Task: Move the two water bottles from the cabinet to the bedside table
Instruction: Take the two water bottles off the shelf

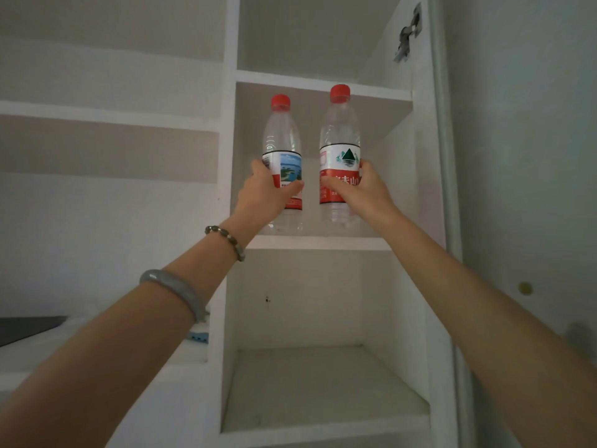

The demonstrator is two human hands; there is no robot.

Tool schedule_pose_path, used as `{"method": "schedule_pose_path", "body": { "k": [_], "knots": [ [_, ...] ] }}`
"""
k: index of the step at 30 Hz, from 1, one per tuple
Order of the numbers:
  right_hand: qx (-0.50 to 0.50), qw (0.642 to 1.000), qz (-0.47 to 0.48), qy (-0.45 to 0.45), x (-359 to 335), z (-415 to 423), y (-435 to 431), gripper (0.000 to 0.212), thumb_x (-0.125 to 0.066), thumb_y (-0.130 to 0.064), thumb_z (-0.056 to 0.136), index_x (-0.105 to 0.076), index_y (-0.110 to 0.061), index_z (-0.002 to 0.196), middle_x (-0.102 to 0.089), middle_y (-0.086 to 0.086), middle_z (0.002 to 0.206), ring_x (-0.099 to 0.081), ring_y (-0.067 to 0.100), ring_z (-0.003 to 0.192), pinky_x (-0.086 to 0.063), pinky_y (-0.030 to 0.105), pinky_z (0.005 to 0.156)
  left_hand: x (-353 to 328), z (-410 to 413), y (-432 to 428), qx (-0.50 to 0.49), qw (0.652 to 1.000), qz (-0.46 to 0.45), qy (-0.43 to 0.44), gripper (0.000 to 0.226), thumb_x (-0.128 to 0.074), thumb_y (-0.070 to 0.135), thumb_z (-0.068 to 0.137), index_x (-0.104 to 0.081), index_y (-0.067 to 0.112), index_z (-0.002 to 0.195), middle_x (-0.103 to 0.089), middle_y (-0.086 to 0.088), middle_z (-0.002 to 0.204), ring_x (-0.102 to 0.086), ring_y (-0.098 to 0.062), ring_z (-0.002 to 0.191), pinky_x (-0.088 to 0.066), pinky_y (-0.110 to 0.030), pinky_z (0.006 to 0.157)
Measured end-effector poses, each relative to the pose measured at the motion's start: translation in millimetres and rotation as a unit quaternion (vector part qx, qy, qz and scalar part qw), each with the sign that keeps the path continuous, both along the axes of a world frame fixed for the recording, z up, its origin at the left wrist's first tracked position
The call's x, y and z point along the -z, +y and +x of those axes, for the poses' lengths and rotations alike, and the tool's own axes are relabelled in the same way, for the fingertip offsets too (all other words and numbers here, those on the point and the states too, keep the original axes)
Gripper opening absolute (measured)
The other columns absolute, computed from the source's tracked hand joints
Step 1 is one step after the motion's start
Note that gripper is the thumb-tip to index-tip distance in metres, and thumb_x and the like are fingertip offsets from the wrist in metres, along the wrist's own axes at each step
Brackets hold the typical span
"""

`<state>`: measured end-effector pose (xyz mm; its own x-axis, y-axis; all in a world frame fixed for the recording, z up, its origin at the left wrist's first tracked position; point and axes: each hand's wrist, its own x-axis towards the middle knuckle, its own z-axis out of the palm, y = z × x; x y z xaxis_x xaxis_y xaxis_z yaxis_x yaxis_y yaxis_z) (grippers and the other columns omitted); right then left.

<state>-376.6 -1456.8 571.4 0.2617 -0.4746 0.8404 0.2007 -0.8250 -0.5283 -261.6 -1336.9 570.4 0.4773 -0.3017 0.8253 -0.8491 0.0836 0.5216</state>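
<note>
Bottles stand upright side by side in one cabinet (420, 176) compartment, seen from the head camera looking up at the shelf (319, 242). The left hand (263, 195) is wrapped around the label of the left bottle (282, 140), thumb across the front and fingers (258, 165) curling behind it. The right hand (365, 192) is closed the same way on the right bottle (340, 137), thumb lying over the red band. Each bottle's long axis runs straight up, red caps on top, and each sits directly ahead of the hand holding it, so neither arm needs to cross. The bases look to be at or just off the shelf; which one cannot be told. Above the caps the next shelf board leaves only modest headroom, and the compartment's side walls lie near each bottle, so the clear way out is probably straight back toward the person, over the shelf's front edge. No bedside table is in view.
</note>
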Motion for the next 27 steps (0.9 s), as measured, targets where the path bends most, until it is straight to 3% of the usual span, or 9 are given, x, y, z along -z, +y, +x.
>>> {"method": "schedule_pose_path", "body": {
  "k": [4, 9, 15, 23, 27],
  "knots": [
    [-0.036, 0.999, 0.001, 0.004, 14, -15, 27, 0.058, -0.073, -0.033, 0.075, -0.044, -0.017, 0.123, -0.059, -0.004, 0.103, -0.059, 0.009, 0.085, -0.047, 0.022, 0.065, 15, -15, 39, -0.025, 1.000, 0.000, -0.003, 0.057, -0.066, 0.034, 0.082, -0.033, 0.008, 0.121, -0.056, -0.007, 0.110, -0.056, -0.019, 0.083, -0.048, -0.030, 0.070],
    [-0.090, 0.996, 0.010, 0.014, 51, -27, 64, 0.062, -0.073, -0.032, 0.076, -0.041, -0.018, 0.127, -0.056, -0.007, 0.102, -0.058, 0.008, 0.087, -0.044, 0.016, 0.065, 43, -41, 89, -0.081, 0.997, 0.019, -0.004, 0.061, -0.065, 0.034, 0.082, -0.031, 0.008, 0.125, -0.055, -0.009, 0.114, -0.055, -0.019, 0.085, -0.046, -0.030, 0.072],
    [-0.165, 0.986, 0.033, 0.021, 109, -39, 121, 0.065, -0.074, -0.030, 0.076, -0.038, -0.018, 0.130, -0.054, -0.010, 0.104, -0.058, 0.006, 0.086, -0.045, 0.013, 0.065, 96, -71, 151, -0.122, 0.991, 0.043, 0.021, 0.060, -0.065, 0.034, 0.082, -0.029, 0.012, 0.126, -0.055, -0.003, 0.108, -0.058, -0.016, 0.081, -0.045, -0.020, 0.058],
    [-0.275, 0.957, 0.080, 0.048, 183, -49, 197, 0.065, -0.076, -0.021, 0.075, -0.038, -0.020, 0.128, -0.057, -0.010, 0.106, -0.059, -0.001, 0.086, -0.044, 0.004, 0.061, 175, -101, 236, -0.169, 0.980, 0.040, 0.094, 0.063, -0.064, 0.031, 0.082, -0.026, 0.016, 0.130, -0.056, -0.007, 0.121, -0.060, -0.019, 0.093, -0.051, -0.029, 0.074],
    [-0.325, 0.939, 0.089, 0.072, 212, -44, 233, 0.068, -0.077, -0.019, 0.075, -0.037, -0.020, 0.130, -0.059, -0.004, 0.115, -0.061, 0.010, 0.096, -0.047, 0.018, 0.076, 200, -107, 282, -0.196, 0.975, 0.029, 0.097, 0.060, -0.065, 0.031, 0.081, -0.029, 0.018, 0.127, -0.056, -0.005, 0.120, -0.061, -0.020, 0.099, -0.053, -0.038, 0.083]
  ]
}}
